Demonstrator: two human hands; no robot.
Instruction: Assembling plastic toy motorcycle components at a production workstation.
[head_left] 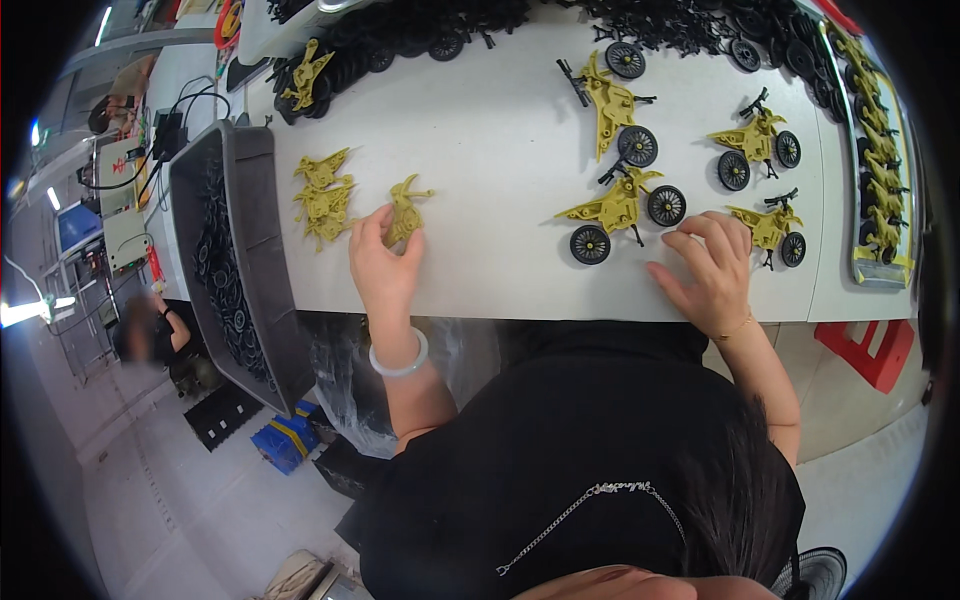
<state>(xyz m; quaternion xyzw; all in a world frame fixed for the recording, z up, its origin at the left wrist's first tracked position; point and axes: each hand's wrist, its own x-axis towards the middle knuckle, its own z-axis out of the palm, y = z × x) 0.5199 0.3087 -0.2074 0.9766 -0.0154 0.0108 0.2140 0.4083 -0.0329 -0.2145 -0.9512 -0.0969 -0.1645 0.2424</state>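
Note:
At the left of the white table, my left hand point(382, 262) grips a yellow-green plastic toy motorbike body point(405, 208) between thumb and fingers. Beside it lies a small group of similar loose bodies point(324, 195). My right hand point(712, 268) rests near the table's front edge, thumb apart from the loosely bent fingers, with nothing visible in it. It partly covers the rear of a toy motorbike point(772, 226) with black handlebars. Just left of that hand lies another motorbike point(618, 208) with two black wheels. Two more motorbikes, one large point(612, 105) and one smaller point(752, 138), lie farther back.
A grey bin point(260, 200) of black wheels stands left of the table. Heaps of black parts point(690, 25) line the far edge. A tray point(880, 275) of yellow-and-black motorbikes sits at the right. Below it is a red plastic stool point(868, 355). Another person point(160, 335) is at far left.

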